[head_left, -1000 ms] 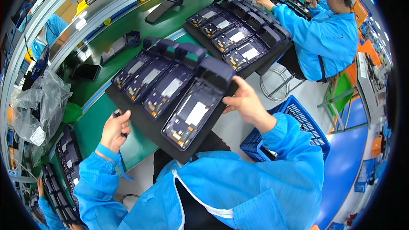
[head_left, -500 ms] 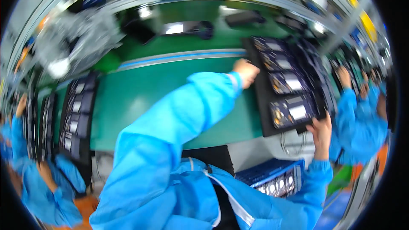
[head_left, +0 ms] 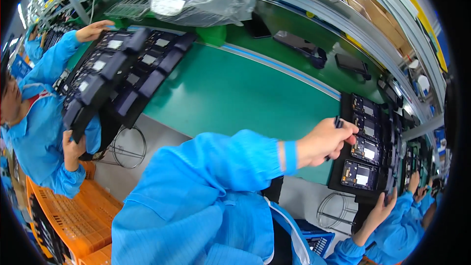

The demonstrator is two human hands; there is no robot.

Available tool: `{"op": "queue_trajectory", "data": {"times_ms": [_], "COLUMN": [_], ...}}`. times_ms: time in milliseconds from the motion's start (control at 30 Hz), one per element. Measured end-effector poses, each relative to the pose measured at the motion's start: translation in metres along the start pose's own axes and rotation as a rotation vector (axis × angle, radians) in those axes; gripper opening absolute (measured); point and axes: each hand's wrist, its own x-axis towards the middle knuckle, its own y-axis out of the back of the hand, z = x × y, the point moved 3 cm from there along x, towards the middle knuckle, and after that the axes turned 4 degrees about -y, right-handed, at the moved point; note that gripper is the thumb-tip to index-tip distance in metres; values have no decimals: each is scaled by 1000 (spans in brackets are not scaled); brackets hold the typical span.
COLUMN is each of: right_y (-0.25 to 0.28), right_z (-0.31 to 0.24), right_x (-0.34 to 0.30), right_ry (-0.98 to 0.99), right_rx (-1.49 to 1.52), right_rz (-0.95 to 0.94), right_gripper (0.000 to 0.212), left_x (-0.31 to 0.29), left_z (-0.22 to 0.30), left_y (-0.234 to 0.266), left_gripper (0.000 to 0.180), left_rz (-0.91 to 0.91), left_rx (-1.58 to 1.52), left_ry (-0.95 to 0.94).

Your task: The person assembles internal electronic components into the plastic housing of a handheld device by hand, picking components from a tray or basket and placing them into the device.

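Observation:
A black tray (head_left: 336, 179) at the right end of the green bench holds a row of opened phone bodies (head_left: 360, 174), with pale rectangles and small gold parts showing. Dark flap-like pieces line its far right side. My left hand (head_left: 321, 142) reaches across to the tray's left side, beside the middle phones. Its fingers are closed round a slim black pen-shaped tool (head_left: 338, 122), whose tip is partly hidden. At the tray's near right corner is my right hand (head_left: 380, 211), thumb and fingertips against the edge, apparently gripping it.
At left a co-worker (head_left: 39, 132) holds a loaded black tray (head_left: 95, 76) tilted over another. Behind the green mat (head_left: 230, 98) lie dark devices (head_left: 301, 46) and a clear plastic bag (head_left: 211, 5). A metal rail crosses above; orange crates (head_left: 73, 216) stand lower left.
My view has swung left. My left hand, with the black tool, has come over the tray's left part. The co-worker at left now holds a tray raised over the one on the bench.

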Motion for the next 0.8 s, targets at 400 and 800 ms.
{"op": "queue_trajectory", "data": {"times_ms": [400,800], "right_y": [-189,-355], "right_z": [-322,-477], "right_x": [-142,-241], "right_ry": [86,-750], "right_rx": [859,1061], "right_rz": [-1619,-1739], "right_gripper": [28,48], "left_x": [-298,-419], "left_z": [12,96], "left_y": [161,316], "left_gripper": [23,6], "left_rz": [668,1115], "left_rx": [-459,-320], "left_ry": [-253,-932]}}
